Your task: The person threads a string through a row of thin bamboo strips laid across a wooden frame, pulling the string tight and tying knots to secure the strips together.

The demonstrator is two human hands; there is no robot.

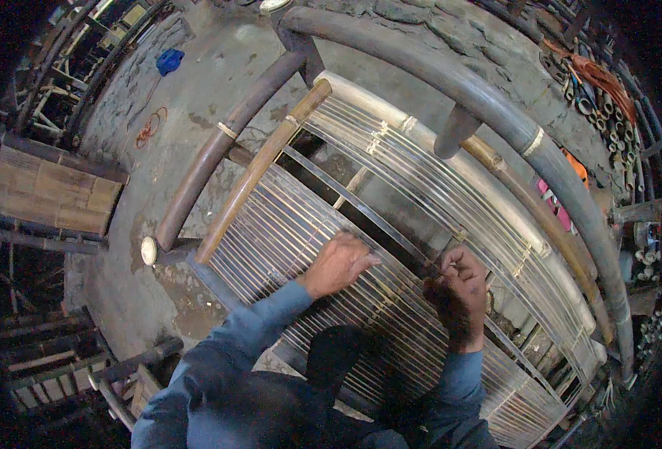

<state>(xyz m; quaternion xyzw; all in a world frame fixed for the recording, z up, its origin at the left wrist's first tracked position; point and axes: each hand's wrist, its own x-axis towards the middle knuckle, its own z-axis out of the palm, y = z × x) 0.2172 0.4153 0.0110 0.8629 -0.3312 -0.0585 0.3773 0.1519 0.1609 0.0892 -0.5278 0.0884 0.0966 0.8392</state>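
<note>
A bamboo bench [219, 198] with a seat of thin slats [271, 232] lies before me. My left hand [338, 266] is closed low over the near slats, its thumb and fingers drawn together; whatever they may grip is hidden. To its right, my right hand [460, 292] is raised with its fingers curled into a pinch at the long gap in the seat. Anything between those fingertips is too small to make out. Pale cane ties [386, 299] bind the slats between my hands, and a flat dark strip [353, 198] runs lengthwise along the gap.
The bench's thick curved rail [436, 67] arches along the far side. A woven bamboo panel [54, 191] on a frame stands at left. On the concrete floor lie a blue item [168, 62] and a reddish cord [151, 127]. Bamboo tubes [604, 108] are piled at far right.
</note>
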